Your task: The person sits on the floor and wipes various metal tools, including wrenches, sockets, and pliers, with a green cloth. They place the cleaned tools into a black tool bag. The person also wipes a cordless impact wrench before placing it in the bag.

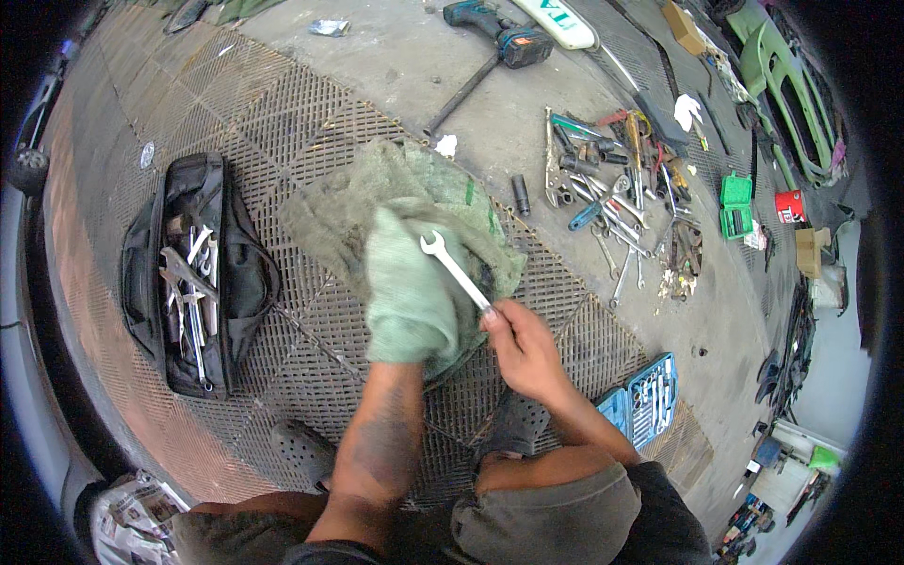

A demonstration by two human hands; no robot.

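Grid floor (292, 113) under most of it, bare concrete to R. Green bumper (753, 56) top R, w/ a red can (791, 206) below it. Towel (330, 212), grey-green, spread rumpled on the grid, approx. ctr. Black bag (247, 259) L of towel, unzipped, spanners etc. inside. Tool pile (621, 179) on concrete, R of towel: pliers, drivers, spanners, sockets, all mixed. Drill (504, 30), blue/blk, lies top ctr, near a dark rod. L forearm (381, 433) runs up into the rag (405, 282), pale green, blurred, bunched over the L hand; fingers hidden, so can't tell if they grip. Blue case (616, 408) open, lower R, spanners in a row. R hand (527, 348) bare, thumb + fingers pinching the wrench (460, 275) by its lower end. Small green box (736, 191) open, R of pile. Wrench is silver, tilted up-L, open jaw in front of rag; can't tell if they touch. Blk socket (521, 195) on the floor btwn towel & pile.
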